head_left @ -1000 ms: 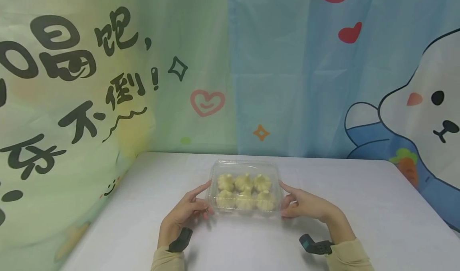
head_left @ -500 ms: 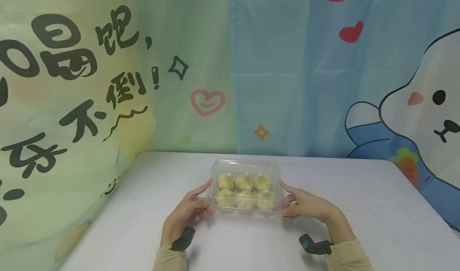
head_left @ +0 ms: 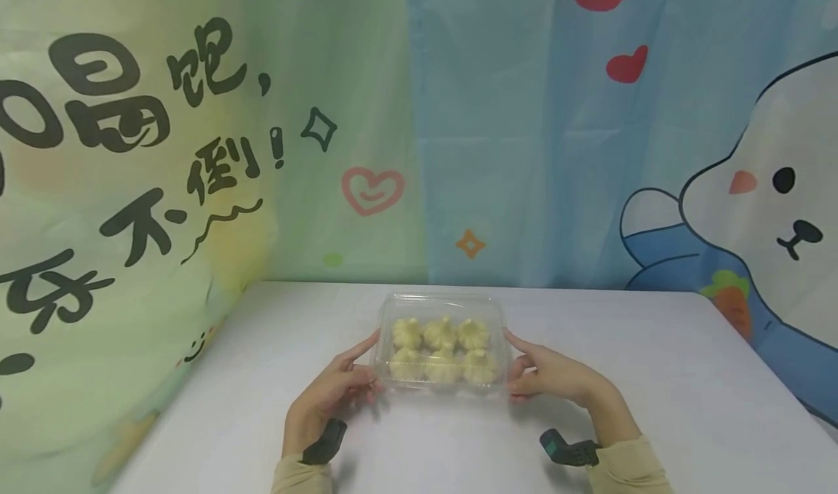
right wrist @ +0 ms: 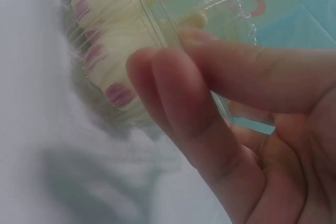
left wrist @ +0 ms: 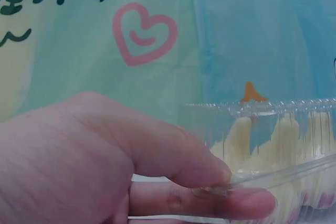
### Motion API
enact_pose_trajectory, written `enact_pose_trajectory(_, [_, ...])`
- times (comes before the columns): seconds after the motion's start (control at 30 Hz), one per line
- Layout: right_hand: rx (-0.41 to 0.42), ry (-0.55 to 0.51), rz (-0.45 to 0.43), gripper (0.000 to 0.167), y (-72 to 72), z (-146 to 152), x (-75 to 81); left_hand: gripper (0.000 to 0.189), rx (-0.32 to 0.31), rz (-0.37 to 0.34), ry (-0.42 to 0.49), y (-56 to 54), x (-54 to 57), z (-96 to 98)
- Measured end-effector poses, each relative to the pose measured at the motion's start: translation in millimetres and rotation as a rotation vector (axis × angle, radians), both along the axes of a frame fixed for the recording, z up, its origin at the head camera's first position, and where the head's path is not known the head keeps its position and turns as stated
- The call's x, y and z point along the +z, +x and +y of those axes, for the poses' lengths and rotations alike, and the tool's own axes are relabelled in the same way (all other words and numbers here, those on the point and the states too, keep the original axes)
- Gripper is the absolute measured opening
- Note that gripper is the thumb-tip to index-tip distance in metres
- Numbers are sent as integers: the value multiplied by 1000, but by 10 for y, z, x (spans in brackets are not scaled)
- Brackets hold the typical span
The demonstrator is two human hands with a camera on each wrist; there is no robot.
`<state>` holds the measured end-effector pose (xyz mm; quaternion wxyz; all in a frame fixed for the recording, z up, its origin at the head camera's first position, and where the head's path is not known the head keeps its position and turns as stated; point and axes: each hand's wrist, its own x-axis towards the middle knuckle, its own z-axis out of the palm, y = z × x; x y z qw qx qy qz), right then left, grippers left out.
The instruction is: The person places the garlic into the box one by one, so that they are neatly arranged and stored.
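A clear plastic clamshell box (head_left: 440,303) sits on the white table, holding two rows of pale yellow, garlic-like bulbs (head_left: 439,335). The wrist views show purple patches low on these bulbs (right wrist: 119,94). At the box's left side my left hand (head_left: 332,391) grips the rim, one finger above it and another below, as the left wrist view shows. My right hand (head_left: 556,375) holds the opposite side, index finger stretched along the lid and the other fingertips bunched at the rim (right wrist: 152,11). The box lies level, its lid down over the bulbs.
The white table (head_left: 432,450) reaches back to a printed cloth backdrop (head_left: 484,152) with dark lettering, hearts and a white cartoon animal. Dark wrist devices (head_left: 568,450) sit at both cuffs, and beige sleeves (head_left: 630,468) cover the forearms.
The whole head view has shifted slightly, scene and hands moving a little left together. Both hands keep their places on the box, which stays where it was on the table.
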<state>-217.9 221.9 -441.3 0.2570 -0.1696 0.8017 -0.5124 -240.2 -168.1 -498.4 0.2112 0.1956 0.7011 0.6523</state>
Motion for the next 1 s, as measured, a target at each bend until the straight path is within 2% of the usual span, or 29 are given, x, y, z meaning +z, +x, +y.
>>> enact_pose_trajectory(0.3, [10, -23, -8, 97, -28, 41, -39, 71, -14, 25, -74, 11, 94, -20])
enact_pose_trajectory(0.57, [12, -23, -3, 97, -25, 42, -30, 69, 36, 66, -164, 58, 165, -71])
enact_pose_trajectory(0.77, [-7, 31, 23, 94, -12, 36, -6, 70, 47, 65, -184, 96, 183, -97])
enact_pose_trajectory(1.0, [-2, 16, 19, 92, 7, 54, 10, 70, 78, 67, -204, 86, 193, -72])
